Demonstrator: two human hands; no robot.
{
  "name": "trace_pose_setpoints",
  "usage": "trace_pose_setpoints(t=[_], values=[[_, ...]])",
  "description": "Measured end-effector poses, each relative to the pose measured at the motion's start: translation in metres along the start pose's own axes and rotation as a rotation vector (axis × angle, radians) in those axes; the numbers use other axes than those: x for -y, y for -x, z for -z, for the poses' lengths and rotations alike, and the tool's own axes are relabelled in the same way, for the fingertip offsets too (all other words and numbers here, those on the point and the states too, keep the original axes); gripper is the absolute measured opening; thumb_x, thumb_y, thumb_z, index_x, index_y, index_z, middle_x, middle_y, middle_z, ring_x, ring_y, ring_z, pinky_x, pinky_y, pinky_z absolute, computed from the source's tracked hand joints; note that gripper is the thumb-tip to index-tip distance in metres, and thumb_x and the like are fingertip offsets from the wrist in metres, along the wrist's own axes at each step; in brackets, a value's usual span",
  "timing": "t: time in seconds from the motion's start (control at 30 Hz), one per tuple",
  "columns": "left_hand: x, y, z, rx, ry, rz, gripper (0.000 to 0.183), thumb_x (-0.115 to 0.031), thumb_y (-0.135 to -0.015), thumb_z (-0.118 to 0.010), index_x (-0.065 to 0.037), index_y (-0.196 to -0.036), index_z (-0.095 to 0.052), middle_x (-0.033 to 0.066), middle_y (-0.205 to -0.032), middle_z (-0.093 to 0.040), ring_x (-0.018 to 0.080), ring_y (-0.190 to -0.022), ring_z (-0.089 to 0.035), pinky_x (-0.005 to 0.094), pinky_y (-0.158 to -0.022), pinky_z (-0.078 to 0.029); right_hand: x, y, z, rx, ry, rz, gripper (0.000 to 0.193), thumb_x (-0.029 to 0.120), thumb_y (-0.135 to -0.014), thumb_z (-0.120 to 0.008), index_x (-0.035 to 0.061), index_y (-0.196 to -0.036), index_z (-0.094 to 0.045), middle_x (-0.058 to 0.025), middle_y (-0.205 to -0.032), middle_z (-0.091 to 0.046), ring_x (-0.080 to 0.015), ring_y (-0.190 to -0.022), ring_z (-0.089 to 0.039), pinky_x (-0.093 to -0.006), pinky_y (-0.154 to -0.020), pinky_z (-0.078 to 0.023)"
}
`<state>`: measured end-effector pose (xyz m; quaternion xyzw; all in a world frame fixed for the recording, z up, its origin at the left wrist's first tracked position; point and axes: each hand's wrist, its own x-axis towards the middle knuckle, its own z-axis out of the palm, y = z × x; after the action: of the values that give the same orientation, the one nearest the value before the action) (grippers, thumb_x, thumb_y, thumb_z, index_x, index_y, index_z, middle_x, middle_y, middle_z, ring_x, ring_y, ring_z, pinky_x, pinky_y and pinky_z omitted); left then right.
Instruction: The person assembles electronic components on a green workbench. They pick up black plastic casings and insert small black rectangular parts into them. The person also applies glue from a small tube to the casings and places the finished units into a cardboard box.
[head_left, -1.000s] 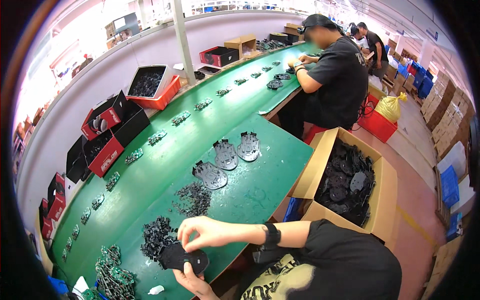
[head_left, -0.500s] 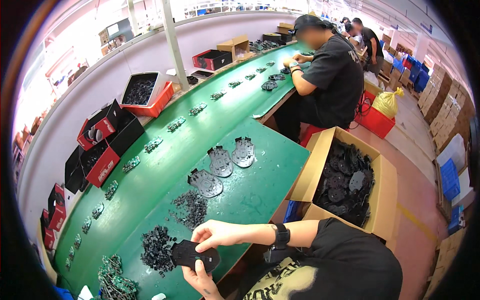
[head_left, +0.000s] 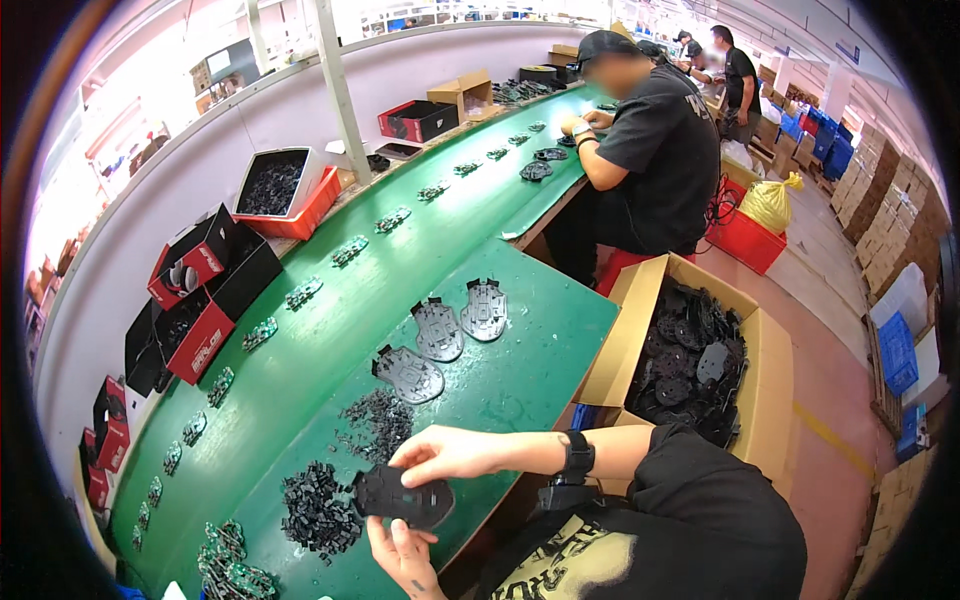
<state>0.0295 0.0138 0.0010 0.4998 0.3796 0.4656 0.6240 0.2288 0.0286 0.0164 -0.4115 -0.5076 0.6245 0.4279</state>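
Observation:
My right hand is closed on a black plastic mouse base, thumb on top of the plate. Just below, my left hand grips the plate's lower edge, its fingers partly hidden behind it. The mouse base is held over the green bench, beside a pile of small black plastic parts. Farther up lies a second heap of finer black pieces. Beyond that, three grey-black mouse bases lie in a slanting row.
Green circuit boards run in a line along the bench; more boards are heaped at the near left. An open carton of black shells stands at my right. A co-worker sits farther along. Red-and-black boxes line the wall side.
The mouse base has moved slightly right and turned a little. My left thumb has slid from its face down to the lower edge. My right hand has shifted slightly up with it.

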Motion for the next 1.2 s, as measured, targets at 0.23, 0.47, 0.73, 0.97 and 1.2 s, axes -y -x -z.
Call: trace_pose_setpoints(t=[0.23,0.47,0.73,0.97,1.2], values=[[-0.01,0.025,0.047,-0.177,-0.313,-0.143,0.034,-0.016,-0.093,-0.049,0.001,-0.123,-0.051,0.002,-0.066,-0.051,0.0089,-0.056,-0.045,0.0208,-0.051,-0.036,0.046,0.015,0.082,-0.275,0.033,0.0,0.039,0.014,-0.079,-0.07,0.0,-0.114,-0.062,-0.0073,-0.104,-0.067,-0.0119,-0.095,-0.06,-0.0268,-0.089,-0.045],[-0.01,0.044,0.067,-0.405,-0.701,-0.118,0.028,-0.01,-0.092,-0.048,0.002,-0.117,-0.055,0.0022,-0.061,-0.051,0.0098,-0.055,-0.045,0.0242,-0.052,-0.038,0.06,0.016,0.249,-0.903,0.331,0.067,0.044,0.02,-0.066,-0.082,-0.0006,-0.102,-0.066,-0.0073,-0.089,-0.065,-0.0125,-0.082,-0.06,-0.026,-0.072,-0.047],[0.015,0.039,0.07,-0.463,-0.845,-0.308,0.02,-0.005,-0.092,-0.05,0.001,-0.108,-0.061,0.0022,-0.059,-0.05,0.0102,-0.052,-0.045,0.0251,-0.048,-0.039,0.046,0.014,0.459,-1.357,1.049,-0.167,0.062,0.033,-0.054,-0.087,0.0039,-0.103,-0.061,-0.017,-0.103,-0.065,-0.0284,-0.099,-0.061,-0.0367,-0.088,-0.047],[0.026,0.043,0.071,-0.589,-1.031,-0.196,0.016,-0.008,-0.089,-0.054,-0.001,-0.098,-0.066,0.0028,-0.057,-0.054,0.0115,-0.048,-0.047,0.0276,-0.045,-0.04,0.027,0.0,0.547,-1.647,1.032,-0.091,0.059,0.026,-0.052,-0.087,0.0013,-0.099,-0.061,-0.0189,-0.097,-0.063,-0.0319,-0.097,-0.059,-0.0384,-0.087,-0.047],[0.018,0.041,0.066,-0.569,-1.085,-0.269,0.016,-0.008,-0.088,-0.054,-0.001,-0.094,-0.067,0.0037,-0.057,-0.055,0.0131,-0.047,-0.048,0.0276,-0.044,-0.041,0.019,0.007,0.542,-1.628,1.01,-0.322,0.031,0.039,-0.066,-0.079,0.0121,-0.079,-0.073,-0.0092,-0.087,-0.07,-0.0268,-0.09,-0.064,-0.0379,-0.084,-0.048]])
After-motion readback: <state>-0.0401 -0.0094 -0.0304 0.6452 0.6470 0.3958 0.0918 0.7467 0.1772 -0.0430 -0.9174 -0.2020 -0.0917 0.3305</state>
